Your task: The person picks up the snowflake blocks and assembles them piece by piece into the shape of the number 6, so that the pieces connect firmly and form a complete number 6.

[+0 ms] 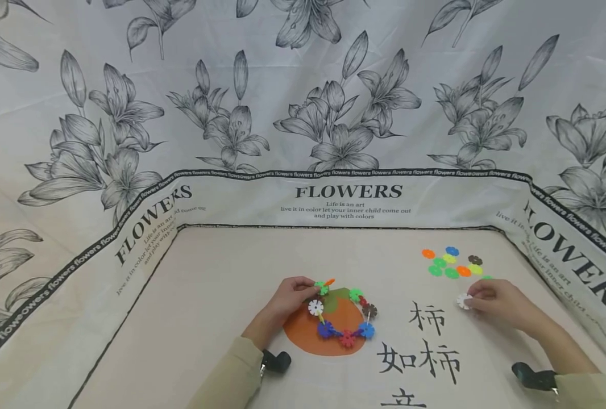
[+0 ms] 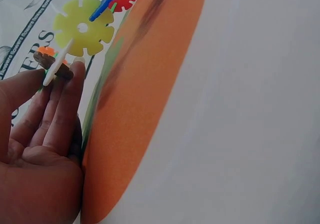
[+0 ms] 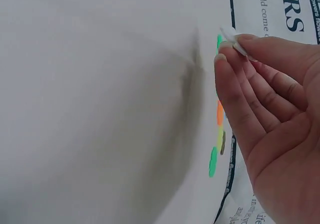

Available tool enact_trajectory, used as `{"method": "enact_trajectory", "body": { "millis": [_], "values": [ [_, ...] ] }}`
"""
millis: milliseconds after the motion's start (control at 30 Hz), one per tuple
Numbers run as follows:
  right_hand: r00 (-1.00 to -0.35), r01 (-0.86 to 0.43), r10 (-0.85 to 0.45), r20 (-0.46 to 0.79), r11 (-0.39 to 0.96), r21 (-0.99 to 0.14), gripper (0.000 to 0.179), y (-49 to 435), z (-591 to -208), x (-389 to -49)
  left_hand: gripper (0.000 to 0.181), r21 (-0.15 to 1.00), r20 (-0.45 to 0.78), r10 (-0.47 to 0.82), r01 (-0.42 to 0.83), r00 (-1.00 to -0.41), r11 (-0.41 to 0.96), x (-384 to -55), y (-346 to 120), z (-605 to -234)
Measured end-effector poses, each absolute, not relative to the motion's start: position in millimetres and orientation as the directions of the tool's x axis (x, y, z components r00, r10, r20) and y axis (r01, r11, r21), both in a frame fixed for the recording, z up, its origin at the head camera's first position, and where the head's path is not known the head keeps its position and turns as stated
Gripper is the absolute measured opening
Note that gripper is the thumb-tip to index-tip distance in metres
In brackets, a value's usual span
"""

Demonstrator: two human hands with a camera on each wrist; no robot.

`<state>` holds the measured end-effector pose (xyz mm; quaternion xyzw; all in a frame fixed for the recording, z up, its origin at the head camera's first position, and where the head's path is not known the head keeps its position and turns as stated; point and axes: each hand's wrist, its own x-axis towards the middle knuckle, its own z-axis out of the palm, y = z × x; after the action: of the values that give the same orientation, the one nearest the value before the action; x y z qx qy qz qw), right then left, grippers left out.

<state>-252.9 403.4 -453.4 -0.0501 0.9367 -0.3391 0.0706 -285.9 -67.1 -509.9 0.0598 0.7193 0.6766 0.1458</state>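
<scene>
My left hand [image 1: 294, 296] pinches one end of a curved chain of slotted plastic flower discs [image 1: 348, 339]. Green, orange, white, blue, red and brown discs show along it, and it hangs over the printed orange persimmon. In the left wrist view, thumb and fingers grip by a brown disc [image 2: 63, 72] and a white disc [image 2: 56, 67] seen edge-on, with a yellow disc [image 2: 100, 32] just beyond. Off to the right, my right hand [image 1: 497, 302] pinches a single white flower disc [image 1: 464, 301] between thumb and fingertips. The right wrist view shows that disc edge-on.
Loose flower discs [image 1: 452, 273] in green, orange, yellow, blue and brown lie beyond my right hand. Black printed characters [image 1: 426, 341] mark the pale cloth between the hands. A flower-printed curtain [image 1: 354, 199] borders the table at the back and sides.
</scene>
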Motion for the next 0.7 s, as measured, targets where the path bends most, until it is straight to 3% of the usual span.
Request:
{"method": "enact_trajectory", "body": {
  "millis": [300,700],
  "values": [
    [-0.984,-0.097,-0.177,-0.029,0.663,-0.742,0.038,350,-447,-256,0.02,0.991,-0.126,0.282,-0.106,-0.951,0.084,-288,-69,-511],
    [-0.965,-0.122,-0.263,-0.014,0.491,-0.863,0.032,276,-442,-275,0.021,0.989,-0.135,0.274,-0.112,-0.952,0.097,-287,-68,-510]
  ]
}}
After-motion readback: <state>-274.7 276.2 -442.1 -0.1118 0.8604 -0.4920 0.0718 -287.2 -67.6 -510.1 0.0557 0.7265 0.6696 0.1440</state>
